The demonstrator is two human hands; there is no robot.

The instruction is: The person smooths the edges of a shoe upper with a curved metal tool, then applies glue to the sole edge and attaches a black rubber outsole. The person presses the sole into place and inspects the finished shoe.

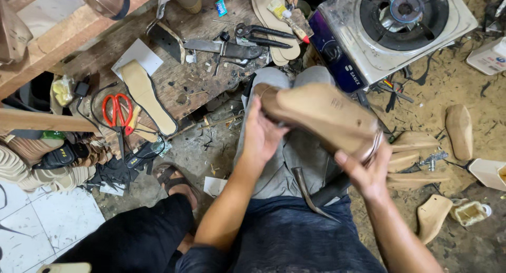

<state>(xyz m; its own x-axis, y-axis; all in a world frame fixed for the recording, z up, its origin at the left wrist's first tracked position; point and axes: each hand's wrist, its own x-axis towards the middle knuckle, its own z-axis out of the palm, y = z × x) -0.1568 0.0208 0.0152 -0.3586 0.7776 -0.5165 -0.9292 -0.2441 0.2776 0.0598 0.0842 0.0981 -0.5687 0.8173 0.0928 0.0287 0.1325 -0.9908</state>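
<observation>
Shoe [321, 115] is lying across the lap, its sole facing up and its long axis running from upper left down to lower right. Left hand [262, 136] is gripping the end of the shoe nearer the bench [211, 72], fingers curled shut around that end. Right hand [369, 170] is holding the opposite, lower-right end, thumb pressing on the sole edge and fingers wrapping underneath, so both hands are closed on the shoe, one at each end. Neither hand is nearer than the other; the shoe is spanning between them. Hammer [316, 191] is resting on the lap just below the shoe, touched by neither hand. Scissors [118, 115] and insole [147, 96] are lying well to the left of the shoe, stove [390, 30] above it.
</observation>
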